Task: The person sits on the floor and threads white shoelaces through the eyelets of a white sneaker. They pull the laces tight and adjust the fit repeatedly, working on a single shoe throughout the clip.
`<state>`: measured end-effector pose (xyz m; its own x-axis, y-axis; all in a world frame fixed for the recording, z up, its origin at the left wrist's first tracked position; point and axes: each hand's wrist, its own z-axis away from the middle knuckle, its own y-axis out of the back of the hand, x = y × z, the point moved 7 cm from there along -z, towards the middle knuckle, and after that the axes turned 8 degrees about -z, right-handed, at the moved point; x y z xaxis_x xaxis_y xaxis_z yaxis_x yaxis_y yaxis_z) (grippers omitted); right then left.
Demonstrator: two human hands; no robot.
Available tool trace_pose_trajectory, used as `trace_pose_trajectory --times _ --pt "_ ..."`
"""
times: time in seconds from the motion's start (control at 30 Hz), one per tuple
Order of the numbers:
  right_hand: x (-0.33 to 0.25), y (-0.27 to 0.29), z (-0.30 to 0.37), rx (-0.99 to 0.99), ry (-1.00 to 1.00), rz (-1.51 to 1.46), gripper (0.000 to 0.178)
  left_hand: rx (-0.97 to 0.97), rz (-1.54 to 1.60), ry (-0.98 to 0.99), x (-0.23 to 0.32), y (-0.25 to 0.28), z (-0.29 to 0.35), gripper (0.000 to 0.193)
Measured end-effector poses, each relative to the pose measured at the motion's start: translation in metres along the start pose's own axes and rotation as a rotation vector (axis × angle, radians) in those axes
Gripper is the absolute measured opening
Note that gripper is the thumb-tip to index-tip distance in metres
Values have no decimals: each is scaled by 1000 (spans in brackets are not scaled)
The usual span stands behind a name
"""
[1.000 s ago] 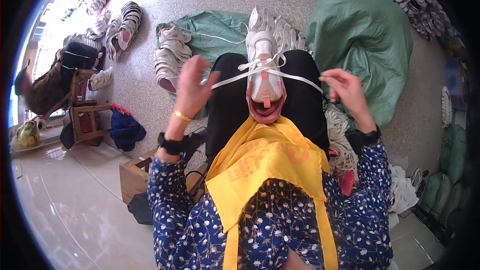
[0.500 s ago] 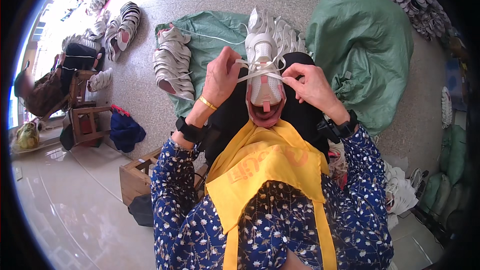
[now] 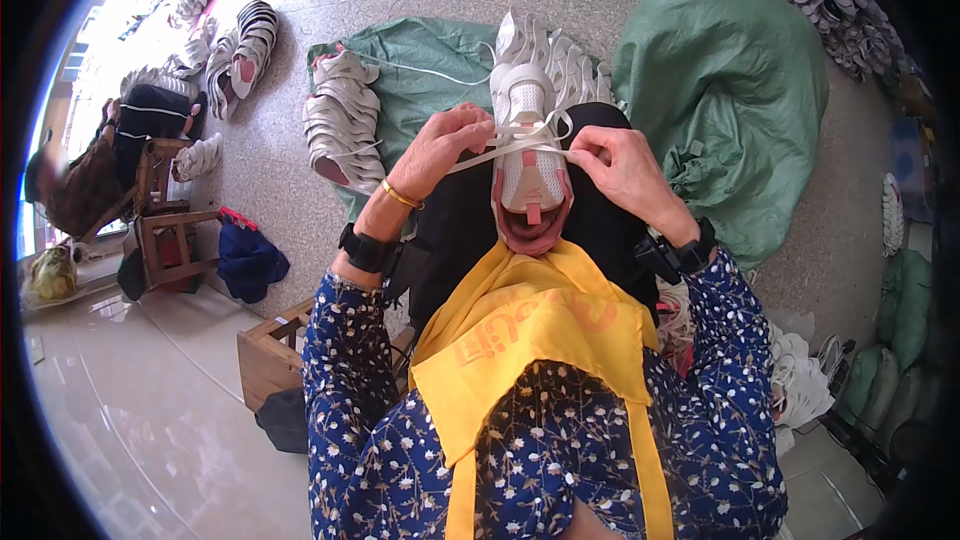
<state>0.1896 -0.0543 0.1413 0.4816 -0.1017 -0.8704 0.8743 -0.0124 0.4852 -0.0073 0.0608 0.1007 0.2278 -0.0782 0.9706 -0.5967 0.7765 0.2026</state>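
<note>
A white-and-pink sneaker upper [image 3: 532, 180] lies between my knees, its pink collar toward me. White shoelaces [image 3: 522, 146] cross over its tongue in a loose bow shape. On the left, my left hand [image 3: 440, 150] is closed, pinching a lace by the upper's edge; a lace end trails below its fingers. Opposite it, my right hand [image 3: 628, 172] pinches the lace at the right edge between thumb and fingertips. My yellow apron [image 3: 540, 310] touches the collar end. Beyond the upper, more white uppers [image 3: 575, 75] are nested in a row.
A stack of white uppers [image 3: 342, 120] rests on a green sack sheet [image 3: 425, 60]. At right sits a bulging green sack [image 3: 720, 70]. A wooden stool [image 3: 270, 360] stands by my left elbow. Another person [image 3: 95, 175] sits at far left near wooden stools and more shoe stacks.
My left hand has turned and its fingers now reach further over the lace toward the upper. The lace at left has shifted. My right hand has barely moved.
</note>
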Motion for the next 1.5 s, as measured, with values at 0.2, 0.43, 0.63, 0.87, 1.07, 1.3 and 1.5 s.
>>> trace_pose_trajectory --times 0.2,0.43,0.63,0.87,1.07,1.3,1.5 --pt "-22 18 26 51 109 108 13 32 -40 57 -1 -10 0 22" --pt "4 72 71 58 -108 64 11 141 -353 -129 9 -21 -2 22" --pt "20 74 87 81 -189 58 12 258 -360 -142 18 -23 7 21" --pt "-19 47 35 129 40 74 10 310 -435 -130 23 -24 18 18" --pt "-41 -6 -26 -8 447 171 12 296 -343 -90 21 -25 20 19" --pt "-27 -17 -32 -94 210 129 12 304 -286 -34 17 -24 23 23" --pt "19 -16 -28 -125 -289 -169 15 327 -224 -69 12 -27 22 19"
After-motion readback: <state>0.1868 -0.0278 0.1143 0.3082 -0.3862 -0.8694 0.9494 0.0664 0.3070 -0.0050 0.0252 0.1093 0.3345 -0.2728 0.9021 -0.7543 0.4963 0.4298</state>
